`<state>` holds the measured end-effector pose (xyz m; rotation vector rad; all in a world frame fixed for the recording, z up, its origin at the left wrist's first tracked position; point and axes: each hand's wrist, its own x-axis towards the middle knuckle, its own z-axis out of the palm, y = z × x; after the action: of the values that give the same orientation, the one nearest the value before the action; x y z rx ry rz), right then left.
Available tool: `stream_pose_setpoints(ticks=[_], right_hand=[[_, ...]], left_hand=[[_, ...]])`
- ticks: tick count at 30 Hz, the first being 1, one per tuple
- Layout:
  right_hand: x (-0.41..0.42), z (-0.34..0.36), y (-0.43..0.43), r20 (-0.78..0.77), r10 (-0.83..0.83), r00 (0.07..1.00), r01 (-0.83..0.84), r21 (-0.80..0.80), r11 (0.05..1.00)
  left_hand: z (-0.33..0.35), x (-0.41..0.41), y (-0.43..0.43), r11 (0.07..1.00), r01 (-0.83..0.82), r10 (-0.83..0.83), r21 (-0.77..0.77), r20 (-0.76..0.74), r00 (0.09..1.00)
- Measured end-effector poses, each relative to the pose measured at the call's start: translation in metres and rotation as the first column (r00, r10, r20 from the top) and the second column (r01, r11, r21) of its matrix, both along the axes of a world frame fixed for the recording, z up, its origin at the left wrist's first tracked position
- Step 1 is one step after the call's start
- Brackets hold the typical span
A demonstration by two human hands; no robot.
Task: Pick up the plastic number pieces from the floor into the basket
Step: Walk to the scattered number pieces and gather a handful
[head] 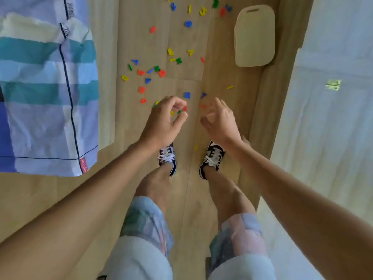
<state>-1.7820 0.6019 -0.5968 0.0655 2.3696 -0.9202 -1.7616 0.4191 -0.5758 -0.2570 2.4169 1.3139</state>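
Many coloured plastic number pieces [161, 73] lie scattered over the wooden floor [187, 195] ahead of my feet. A cream basket [254, 35] with a handle slot stands at the far right of the floor strip. My left hand [164, 122] hovers above the nearest pieces, its fingers curled toward the thumb, and small red, green and yellow pieces [179, 111] show between the fingertips. My right hand [220, 122] is beside it with loosely spread fingers, holding nothing. A blue piece [187, 95] lies just beyond both hands.
A striped bed cover [46, 87] hangs along the left side. A white door [331, 118] with a brass hinge [333, 84] borders the right. My two sneakers [167, 158] stand on the floor, with a small yellow piece [195, 147] between them.
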Motion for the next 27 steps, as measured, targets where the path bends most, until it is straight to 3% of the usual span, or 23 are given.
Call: stream_pose_setpoints(ticks=[6, 11, 19, 21, 24, 27], right_hand=[[-0.013, -0.187, -0.009, -0.065, 0.361, 0.930, -0.364, -0.051, 0.930], [0.001, -0.329, 0.005, -0.101, 0.638, 0.763, -0.646, -0.077, 0.760], [-0.011, -0.440, -0.022, -0.463, 0.626, 0.627, -0.729, -0.067, 0.681], [-0.008, -0.451, -0.026, -0.531, 0.660, 0.531, -0.806, -0.077, 0.587], [0.008, -0.459, -0.026, -0.547, 0.782, 0.300, -0.950, -0.096, 0.297], [0.021, -0.457, -0.021, -0.470, 0.880, 0.073, -0.995, -0.090, 0.034]], left_hand=[[-0.183, -0.029, -0.035, 0.980, 0.159, -0.166, -0.117, -0.053, 0.985], [-0.320, -0.017, -0.060, 0.955, 0.202, -0.226, -0.217, -0.093, 0.970], [-0.440, 0.004, -0.049, 0.942, 0.254, -0.300, -0.217, -0.215, 0.929], [-0.448, 0.005, -0.051, 0.953, 0.212, -0.267, -0.215, -0.275, 0.923], [-0.449, 0.021, -0.068, 0.958, 0.147, -0.226, -0.248, -0.329, 0.917], [-0.447, 0.050, -0.097, 0.937, 0.116, -0.215, -0.330, -0.280, 0.936]])
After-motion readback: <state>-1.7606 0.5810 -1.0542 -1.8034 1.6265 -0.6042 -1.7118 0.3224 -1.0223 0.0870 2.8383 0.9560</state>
